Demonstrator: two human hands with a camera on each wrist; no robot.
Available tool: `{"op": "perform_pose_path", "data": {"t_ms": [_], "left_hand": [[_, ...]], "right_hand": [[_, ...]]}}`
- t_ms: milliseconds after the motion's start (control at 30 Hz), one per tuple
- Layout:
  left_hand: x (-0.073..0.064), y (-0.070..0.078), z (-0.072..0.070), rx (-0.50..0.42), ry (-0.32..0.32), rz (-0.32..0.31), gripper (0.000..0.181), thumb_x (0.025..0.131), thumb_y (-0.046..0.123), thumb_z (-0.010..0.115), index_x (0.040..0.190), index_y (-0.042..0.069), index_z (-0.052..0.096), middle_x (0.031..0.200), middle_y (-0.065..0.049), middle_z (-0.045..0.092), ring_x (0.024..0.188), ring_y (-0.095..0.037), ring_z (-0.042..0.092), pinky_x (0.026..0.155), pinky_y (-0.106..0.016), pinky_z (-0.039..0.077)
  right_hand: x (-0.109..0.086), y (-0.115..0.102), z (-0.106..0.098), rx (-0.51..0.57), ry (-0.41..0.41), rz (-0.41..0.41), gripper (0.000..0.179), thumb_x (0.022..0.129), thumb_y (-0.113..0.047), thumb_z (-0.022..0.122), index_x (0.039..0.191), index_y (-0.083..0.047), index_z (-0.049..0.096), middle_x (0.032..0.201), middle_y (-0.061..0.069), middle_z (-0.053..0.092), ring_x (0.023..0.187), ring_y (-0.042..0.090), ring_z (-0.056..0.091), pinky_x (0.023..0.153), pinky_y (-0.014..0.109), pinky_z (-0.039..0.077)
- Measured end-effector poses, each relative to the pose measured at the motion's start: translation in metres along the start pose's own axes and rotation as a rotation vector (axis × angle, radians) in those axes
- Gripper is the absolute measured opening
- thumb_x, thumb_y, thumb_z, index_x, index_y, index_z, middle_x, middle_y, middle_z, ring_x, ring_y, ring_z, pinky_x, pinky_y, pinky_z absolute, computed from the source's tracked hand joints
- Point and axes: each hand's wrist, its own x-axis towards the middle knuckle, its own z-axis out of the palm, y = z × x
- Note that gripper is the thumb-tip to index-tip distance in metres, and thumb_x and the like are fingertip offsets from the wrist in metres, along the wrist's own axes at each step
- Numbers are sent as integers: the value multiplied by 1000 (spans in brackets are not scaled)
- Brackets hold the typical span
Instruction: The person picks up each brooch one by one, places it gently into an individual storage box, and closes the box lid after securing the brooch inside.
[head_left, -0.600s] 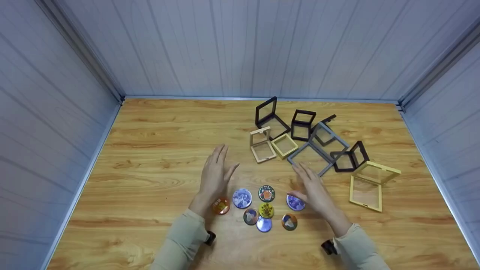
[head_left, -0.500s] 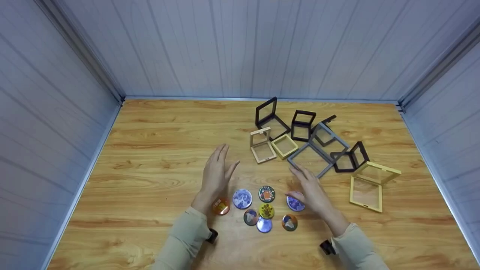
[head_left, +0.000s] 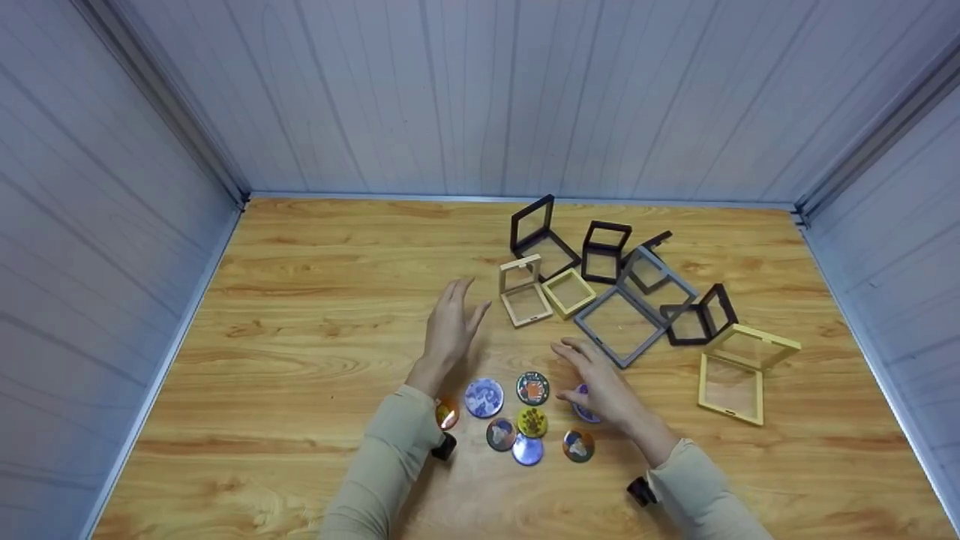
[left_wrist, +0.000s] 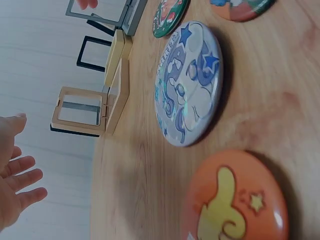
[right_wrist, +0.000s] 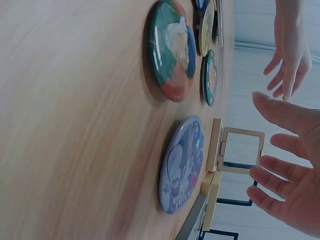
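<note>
My left hand, fingers extended and thumb apart, hovers above the table, holding nothing. Below its wrist lies an orange badge, partly hidden by the sleeve in the head view; beside that is a blue-and-white badge. My right hand is also off the table, loosely bent and holding nothing, partly covering a purple badge. Between the hands lie a green-rimmed badge, a yellow sunflower badge overlapping a plain blue one, and two painted-portrait badges, left and right.
Hinged display frames with clear windows stand beyond the hands: a beige one, a small yellow one, a large grey one and several black ones. A larger yellow frame stands open at right. Panelled walls enclose the table.
My left hand has moved right and slightly farther from me. My right hand has moved left, off the grey frame's near corner, and its fingers are more bent. Badges and frames stay in place.
</note>
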Motion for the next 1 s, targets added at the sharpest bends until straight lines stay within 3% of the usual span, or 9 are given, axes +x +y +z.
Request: {"op": "perform_pose_path", "data": {"t_ms": [267,533,867,1000], "left_hand": [[16,6,13,-75,-54,-24,45,85,24,59,121,-1,48,116,-14,52,107,-26,50,90,-33,40],[28,8,25,-88,-75,-42,43,85,23,59,119,0,49,115,-12,53,106,-24,50,90,-32,39],[39,7,35,-85,-161,-51,43,85,22,59,122,2,49,115,-11,53,107,-22,50,91,-32,38],[43,7,36,-59,-155,-71,41,85,18,59,122,5,49,118,-11,51,108,-23,49,89,-33,40]], "right_hand": [[9,-3,7,-29,-135,-62,67,69,-11,75,128,-7,44,130,18,38,117,34,38,93,45,35],[16,-4,13,-4,-290,-39,66,71,-9,72,130,-10,43,133,15,35,118,32,37,92,47,35],[23,-2,22,-52,-340,-112,63,69,-6,71,127,-7,47,122,12,44,107,27,46,85,43,41],[26,-2,24,-56,-335,-127,62,67,-6,72,124,-8,50,117,10,47,102,25,49,80,42,43]]}}
